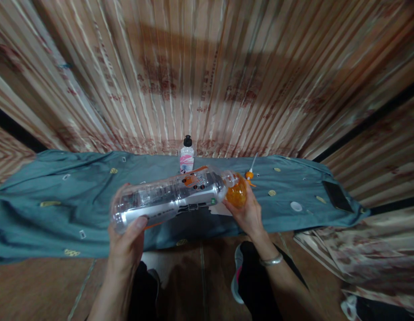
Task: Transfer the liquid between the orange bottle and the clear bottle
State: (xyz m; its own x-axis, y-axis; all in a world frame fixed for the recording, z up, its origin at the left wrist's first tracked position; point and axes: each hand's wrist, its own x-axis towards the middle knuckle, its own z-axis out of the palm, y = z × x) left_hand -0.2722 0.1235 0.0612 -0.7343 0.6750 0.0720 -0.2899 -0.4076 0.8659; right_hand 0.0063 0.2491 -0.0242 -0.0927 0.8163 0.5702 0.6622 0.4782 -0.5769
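Left hand [126, 243] grips large bottle [170, 196] near its base, apparently to steady the near-horizontal tilt. Black-capped bottle [187, 161] stands behind, on cloth-covered surface [93, 183]. Orange bottle [236, 192], grasped by right hand [250, 216], sits at large bottle's neck, presumably for alignment. Orange nozzle [249, 175], white disc [296, 206], phone [337, 196] lie rightward.

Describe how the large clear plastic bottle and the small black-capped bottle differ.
The large clear plastic bottle is held nearly sideways by the left hand; the small black-capped bottle stands upright on the teal cloth. The large bottle shows orange and silver printing, the small bottle pink. The large bottle is bigger than the small bottle. Both bear printing.
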